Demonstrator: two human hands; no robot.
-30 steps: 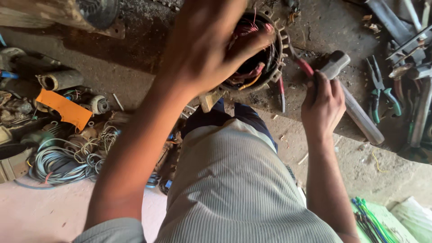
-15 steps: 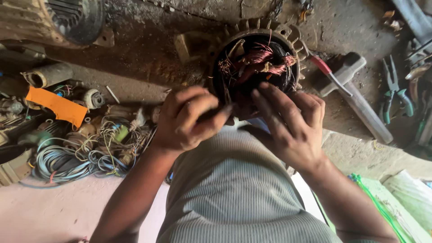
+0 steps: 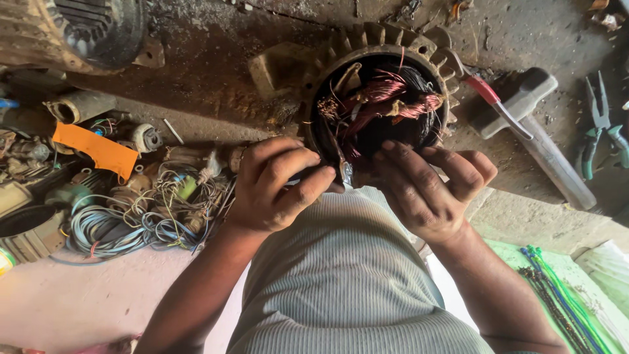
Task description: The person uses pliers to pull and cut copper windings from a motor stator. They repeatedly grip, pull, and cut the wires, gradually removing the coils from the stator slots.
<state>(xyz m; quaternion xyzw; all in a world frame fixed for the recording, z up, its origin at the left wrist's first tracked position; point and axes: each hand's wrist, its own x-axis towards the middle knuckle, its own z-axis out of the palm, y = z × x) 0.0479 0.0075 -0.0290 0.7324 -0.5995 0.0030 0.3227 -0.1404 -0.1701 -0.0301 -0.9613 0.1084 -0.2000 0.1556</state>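
Two hands meet at frame centre below the finned motor housing (image 3: 393, 46): left hand (image 3: 278, 187) pinching a small metal piece (image 3: 345, 174), right hand (image 3: 429, 190) with fingers curled loosely beside its copper windings (image 3: 386, 98).

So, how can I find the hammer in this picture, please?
Start at the round finned motor housing full of copper windings, above both hands. The hammer lies on the dirty floor just right of it. Unlike the green-handled pliers farther right, it has a blocky grey head and long handle.

Rusty ribbed metal motor housing (image 3: 386, 46), glossy copper-looking windings (image 3: 393, 98), perhaps varnished, rough concrete floor (image 3: 216, 59)
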